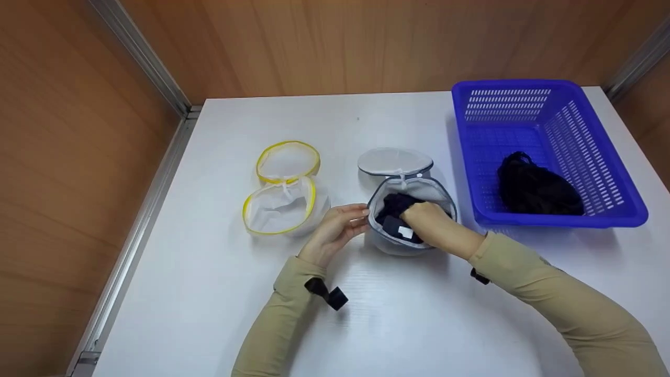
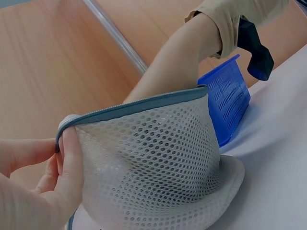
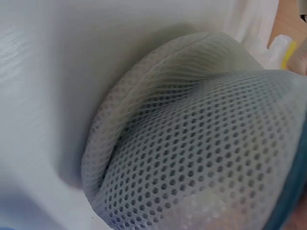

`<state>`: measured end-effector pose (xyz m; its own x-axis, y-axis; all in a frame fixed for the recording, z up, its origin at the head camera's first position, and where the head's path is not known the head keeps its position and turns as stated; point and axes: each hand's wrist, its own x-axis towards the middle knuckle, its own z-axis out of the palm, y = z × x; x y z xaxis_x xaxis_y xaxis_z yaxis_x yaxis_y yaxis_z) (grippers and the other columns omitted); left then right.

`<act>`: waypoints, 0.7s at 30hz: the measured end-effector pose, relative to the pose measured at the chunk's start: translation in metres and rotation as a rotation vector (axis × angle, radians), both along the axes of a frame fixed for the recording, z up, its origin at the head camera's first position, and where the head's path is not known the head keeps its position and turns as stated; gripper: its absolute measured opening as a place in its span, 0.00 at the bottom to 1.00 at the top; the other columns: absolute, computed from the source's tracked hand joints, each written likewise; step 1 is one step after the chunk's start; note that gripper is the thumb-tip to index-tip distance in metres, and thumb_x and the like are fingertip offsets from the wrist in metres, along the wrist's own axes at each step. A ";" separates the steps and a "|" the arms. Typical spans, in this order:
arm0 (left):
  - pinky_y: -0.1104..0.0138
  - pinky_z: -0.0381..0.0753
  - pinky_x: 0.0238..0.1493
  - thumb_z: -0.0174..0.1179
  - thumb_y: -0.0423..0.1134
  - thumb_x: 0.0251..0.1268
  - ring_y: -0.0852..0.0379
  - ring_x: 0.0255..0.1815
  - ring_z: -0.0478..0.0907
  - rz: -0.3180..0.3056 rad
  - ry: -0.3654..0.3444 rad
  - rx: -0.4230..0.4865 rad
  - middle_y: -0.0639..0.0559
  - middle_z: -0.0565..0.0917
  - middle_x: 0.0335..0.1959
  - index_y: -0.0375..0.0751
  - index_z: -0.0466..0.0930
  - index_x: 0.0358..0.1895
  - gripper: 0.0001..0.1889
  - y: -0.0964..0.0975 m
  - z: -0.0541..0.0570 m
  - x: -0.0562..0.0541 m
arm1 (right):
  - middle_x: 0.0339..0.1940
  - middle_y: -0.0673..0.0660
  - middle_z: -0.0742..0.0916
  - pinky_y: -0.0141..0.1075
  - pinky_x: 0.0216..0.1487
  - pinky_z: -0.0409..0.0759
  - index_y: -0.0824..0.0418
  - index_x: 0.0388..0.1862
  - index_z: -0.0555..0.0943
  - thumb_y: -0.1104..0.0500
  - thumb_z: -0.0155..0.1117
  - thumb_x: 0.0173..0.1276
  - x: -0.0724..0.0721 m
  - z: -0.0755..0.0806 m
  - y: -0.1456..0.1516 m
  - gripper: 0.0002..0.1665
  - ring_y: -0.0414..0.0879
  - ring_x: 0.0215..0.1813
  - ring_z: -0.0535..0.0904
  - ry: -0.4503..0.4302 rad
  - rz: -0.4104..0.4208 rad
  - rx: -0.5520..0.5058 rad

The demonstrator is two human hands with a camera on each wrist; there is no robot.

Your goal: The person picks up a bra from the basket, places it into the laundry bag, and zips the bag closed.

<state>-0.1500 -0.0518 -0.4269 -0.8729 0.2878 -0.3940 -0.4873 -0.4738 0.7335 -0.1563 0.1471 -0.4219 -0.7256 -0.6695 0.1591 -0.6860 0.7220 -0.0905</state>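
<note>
A white mesh laundry bag [image 1: 390,245] with a blue-grey zip rim stands with its lid [image 1: 395,159] folded back. My left hand [image 1: 335,230] pinches the left side of the rim between thumb and fingers, clearest in the left wrist view, where the zip edge [image 2: 139,104] is pulled up. Dark navy cloth [image 1: 392,222] with a white label lies inside the bag. My right hand [image 1: 426,222] reaches down through the opening onto this cloth. Its fingers are hidden by the cloth and mesh. In the right wrist view the bag's mesh wall [image 3: 201,148] fills most of the picture.
A second mesh bag with a yellow rim [image 1: 246,220] stands open at the left. At the right is a blue plastic basket [image 1: 502,131] holding a black cloth item [image 1: 539,188]. Wooden panels [image 1: 335,47] border the white table [image 1: 172,272] at the back and left.
</note>
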 end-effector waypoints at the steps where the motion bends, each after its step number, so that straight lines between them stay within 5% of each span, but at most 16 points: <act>1: 0.71 0.77 0.28 0.46 0.20 0.58 0.57 0.25 0.77 -0.001 0.006 0.004 0.48 0.79 0.23 0.31 0.73 0.31 0.07 0.000 0.001 0.000 | 0.33 0.61 0.83 0.48 0.25 0.77 0.63 0.31 0.81 0.73 0.58 0.47 -0.001 -0.001 0.000 0.12 0.59 0.29 0.78 -0.002 0.006 -0.006; 6: 0.71 0.77 0.29 0.46 0.20 0.58 0.57 0.26 0.77 0.018 0.011 0.017 0.48 0.79 0.24 0.30 0.74 0.31 0.07 0.000 0.002 0.000 | 0.45 0.60 0.82 0.49 0.26 0.78 0.61 0.45 0.79 0.74 0.56 0.49 -0.003 -0.003 0.000 0.22 0.60 0.32 0.79 -0.011 0.022 -0.032; 15: 0.72 0.78 0.26 0.47 0.19 0.57 0.58 0.24 0.77 0.045 0.004 0.008 0.48 0.79 0.24 0.30 0.74 0.31 0.07 0.002 0.001 -0.001 | 0.40 0.65 0.82 0.50 0.28 0.77 0.65 0.44 0.79 0.74 0.57 0.47 0.001 -0.001 0.002 0.21 0.61 0.33 0.78 -0.048 0.056 0.020; 21: 0.72 0.78 0.26 0.47 0.19 0.57 0.57 0.24 0.76 0.078 -0.011 0.012 0.47 0.78 0.24 0.29 0.73 0.32 0.06 0.003 0.000 -0.003 | 0.29 0.67 0.82 0.49 0.29 0.77 0.67 0.30 0.80 0.74 0.59 0.45 -0.001 0.003 -0.003 0.11 0.61 0.30 0.78 -0.132 0.020 0.116</act>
